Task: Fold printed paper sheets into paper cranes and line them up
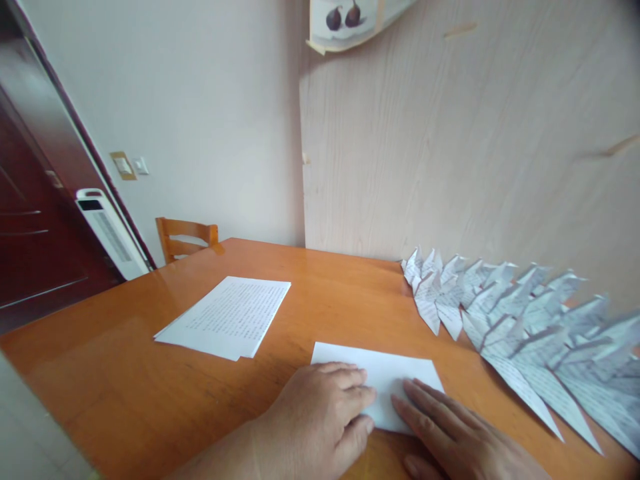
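Observation:
A white sheet of paper (377,373), its visible face blank, lies on the table in front of me. It looks folded, though the near part is hidden under my hands. My left hand (325,413) rests on the left part of the sheet, fingers stretched to the right and thumb by the near edge. Flat on the right part lies my right hand (450,427), its fingers pointing up and left. The two sets of fingertips are a little apart, with bare paper between them. Neither hand grips anything.
A stack of printed sheets (230,313) lies at the left on the wooden table (320,307). Rows of folded paper birds (520,313) made from printed sheets fill the right side. Beyond the table are a wooden chair (187,233) and a white tower appliance (113,233).

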{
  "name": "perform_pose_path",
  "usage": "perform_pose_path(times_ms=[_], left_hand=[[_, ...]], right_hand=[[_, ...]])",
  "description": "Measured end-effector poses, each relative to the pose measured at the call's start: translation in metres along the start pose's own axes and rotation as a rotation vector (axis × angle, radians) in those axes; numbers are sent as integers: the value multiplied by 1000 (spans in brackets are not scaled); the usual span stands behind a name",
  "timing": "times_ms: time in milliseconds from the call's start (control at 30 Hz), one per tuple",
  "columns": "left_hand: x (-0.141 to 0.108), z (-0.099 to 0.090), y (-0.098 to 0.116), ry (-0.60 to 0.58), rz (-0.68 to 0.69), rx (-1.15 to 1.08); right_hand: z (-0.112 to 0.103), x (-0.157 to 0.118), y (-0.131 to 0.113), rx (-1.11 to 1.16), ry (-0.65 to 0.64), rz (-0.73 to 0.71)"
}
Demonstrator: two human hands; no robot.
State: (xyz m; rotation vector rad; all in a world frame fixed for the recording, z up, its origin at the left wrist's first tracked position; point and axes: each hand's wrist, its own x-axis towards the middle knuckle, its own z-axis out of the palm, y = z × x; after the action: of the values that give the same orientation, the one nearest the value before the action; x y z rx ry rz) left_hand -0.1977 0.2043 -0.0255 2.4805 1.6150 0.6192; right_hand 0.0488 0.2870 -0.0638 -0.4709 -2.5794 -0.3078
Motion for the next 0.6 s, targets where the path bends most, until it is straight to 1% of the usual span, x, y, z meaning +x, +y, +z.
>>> perform_pose_path(times_ms=[133,300,500,600], left_hand=[[0,-1,-2,-9,-6,-2],[1,-3,-3,-30,-12,-3],[3,-6,-1,-55,-17,20],[2,-5,-2,-51,-12,24]], right_hand=[[-7,7,-6,-74,-51,-8],[-14,14,-13,-79,-120,9],[-18,17,-15,-57,-109,50],[-19,17,-15,-60,-130,58]])
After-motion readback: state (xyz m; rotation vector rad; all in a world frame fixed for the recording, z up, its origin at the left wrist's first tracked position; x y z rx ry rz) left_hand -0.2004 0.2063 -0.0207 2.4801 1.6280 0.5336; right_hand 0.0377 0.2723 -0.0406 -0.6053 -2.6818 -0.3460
